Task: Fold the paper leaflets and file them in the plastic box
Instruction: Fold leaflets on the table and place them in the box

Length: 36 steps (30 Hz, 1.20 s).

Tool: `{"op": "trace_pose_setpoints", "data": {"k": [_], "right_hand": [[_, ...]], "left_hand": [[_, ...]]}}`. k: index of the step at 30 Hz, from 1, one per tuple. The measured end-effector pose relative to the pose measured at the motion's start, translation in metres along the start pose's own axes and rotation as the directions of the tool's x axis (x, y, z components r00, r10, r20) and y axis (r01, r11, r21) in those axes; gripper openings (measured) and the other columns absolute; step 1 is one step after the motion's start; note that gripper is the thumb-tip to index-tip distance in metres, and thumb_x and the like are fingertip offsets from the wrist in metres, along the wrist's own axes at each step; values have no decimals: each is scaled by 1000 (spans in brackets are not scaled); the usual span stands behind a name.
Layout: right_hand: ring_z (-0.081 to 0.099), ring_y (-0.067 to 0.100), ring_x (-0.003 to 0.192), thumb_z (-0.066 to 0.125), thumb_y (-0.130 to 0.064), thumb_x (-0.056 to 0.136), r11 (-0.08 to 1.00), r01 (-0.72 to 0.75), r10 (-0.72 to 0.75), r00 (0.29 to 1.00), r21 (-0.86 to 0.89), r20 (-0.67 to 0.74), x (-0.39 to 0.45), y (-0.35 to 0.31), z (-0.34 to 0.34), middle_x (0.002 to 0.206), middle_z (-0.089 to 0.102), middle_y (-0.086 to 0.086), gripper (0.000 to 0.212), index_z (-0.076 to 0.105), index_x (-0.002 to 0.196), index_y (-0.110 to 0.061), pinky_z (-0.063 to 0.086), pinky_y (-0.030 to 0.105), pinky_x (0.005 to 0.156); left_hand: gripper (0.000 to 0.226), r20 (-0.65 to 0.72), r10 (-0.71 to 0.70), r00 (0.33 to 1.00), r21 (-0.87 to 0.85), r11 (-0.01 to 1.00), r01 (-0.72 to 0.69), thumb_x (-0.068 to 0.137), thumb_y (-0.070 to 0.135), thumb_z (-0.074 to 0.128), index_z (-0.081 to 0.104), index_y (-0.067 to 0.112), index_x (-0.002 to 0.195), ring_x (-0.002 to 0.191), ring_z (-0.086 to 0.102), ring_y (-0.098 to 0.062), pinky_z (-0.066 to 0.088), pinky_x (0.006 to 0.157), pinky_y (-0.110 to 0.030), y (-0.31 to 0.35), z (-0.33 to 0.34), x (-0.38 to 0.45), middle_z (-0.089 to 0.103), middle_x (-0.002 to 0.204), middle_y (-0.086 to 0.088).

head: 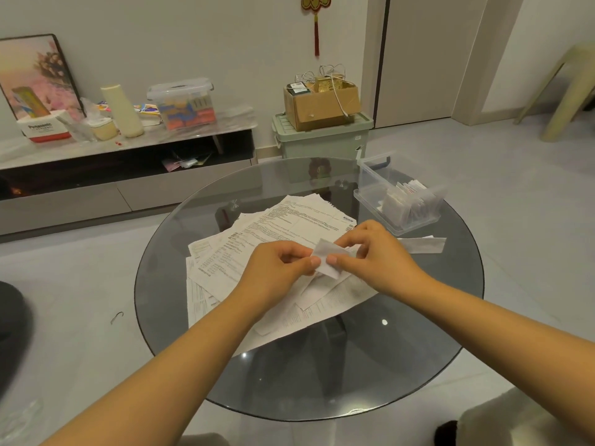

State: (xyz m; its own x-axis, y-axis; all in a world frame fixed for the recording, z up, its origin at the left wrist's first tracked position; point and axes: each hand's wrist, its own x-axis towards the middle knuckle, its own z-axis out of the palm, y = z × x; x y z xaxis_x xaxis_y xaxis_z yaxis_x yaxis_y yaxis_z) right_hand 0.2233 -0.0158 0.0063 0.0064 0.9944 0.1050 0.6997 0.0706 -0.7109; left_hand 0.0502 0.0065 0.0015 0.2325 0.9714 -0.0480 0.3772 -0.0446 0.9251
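A small folded white leaflet (330, 257) is held above a loose pile of unfolded printed leaflets (273, 239) on the round glass table (322, 375). My left hand (277, 268) pinches its left edge and my right hand (373, 252) pinches its right side, thumbs nearly touching. The clear plastic box (370, 201) stands open at the table's far right, with several folded leaflets standing inside it. A narrow folded strip of paper (421, 244) lies flat just in front of the box.
Beyond the table stand a green lidded bin (322, 140) with a cardboard box (322, 104) on top and a low TV cabinet (128, 175) carrying a lidded storage box, bottle and cartons. A beige plastic stool (566, 91) is at the far right.
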Motion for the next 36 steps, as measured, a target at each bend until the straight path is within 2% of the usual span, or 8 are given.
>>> {"op": "trace_pose_setpoints", "data": {"k": [5,10,13,16,19,23,29,36], "right_hand": [[61,15,80,68,-30,84,995,-94,97,991,-34,87,-1,13,-26,89,68,-1,14,70,89,-18,49,28,70],[57,10,72,66,-28,85,985,-150,156,985,-90,70,-2,35,-46,83,66,-2,8,66,88,-20,44,22,63],[56,16,77,64,-27,86,956,-193,213,974,-220,71,0,50,-61,81,62,-4,5,63,84,-22,45,28,68],[57,23,90,60,-25,89,899,-228,242,970,-373,-9,4,66,-74,96,63,4,12,65,94,-15,48,34,77],[57,26,94,59,-24,89,880,-275,294,956,-388,-11,11,79,-79,106,63,10,14,62,98,-14,49,36,81],[54,21,84,56,-22,90,867,-299,340,940,-398,34,18,85,-79,106,64,7,17,61,105,-15,41,28,70],[53,21,84,54,-21,89,863,-292,310,950,-412,-24,22,92,-80,103,64,5,16,62,102,-17,38,26,67],[50,20,116,66,-22,84,912,-225,238,971,-343,-4,25,84,-89,134,49,-2,14,67,97,-16,43,31,94]], "left_hand": [[5,53,35,998,65,997,-39,84,23,69,69,27,80,83,66,-13,50,80,-25,10,25,7,71,83,6],[13,101,76,992,113,990,-87,87,23,66,71,18,97,86,64,-9,48,77,-15,17,56,20,70,92,5],[17,78,111,991,156,980,-122,88,22,64,70,20,104,89,60,-6,42,75,-8,25,70,29,68,101,6],[26,81,147,986,275,947,-164,89,25,63,65,21,115,96,58,-7,40,80,-10,36,83,43,64,114,5],[40,164,144,976,443,873,-203,89,30,63,57,20,127,114,54,-14,40,96,-25,39,100,60,58,128,3],[11,257,125,958,561,788,-253,85,30,65,65,19,87,96,58,-25,40,69,-25,38,120,79,64,98,-6],[27,245,-31,969,580,806,-120,82,25,70,61,15,106,97,60,-20,42,77,-25,47,136,97,64,107,-2],[16,287,-56,956,408,910,-69,78,18,74,60,22,73,75,57,-12,38,56,-18,50,121,103,61,78,4]]}}
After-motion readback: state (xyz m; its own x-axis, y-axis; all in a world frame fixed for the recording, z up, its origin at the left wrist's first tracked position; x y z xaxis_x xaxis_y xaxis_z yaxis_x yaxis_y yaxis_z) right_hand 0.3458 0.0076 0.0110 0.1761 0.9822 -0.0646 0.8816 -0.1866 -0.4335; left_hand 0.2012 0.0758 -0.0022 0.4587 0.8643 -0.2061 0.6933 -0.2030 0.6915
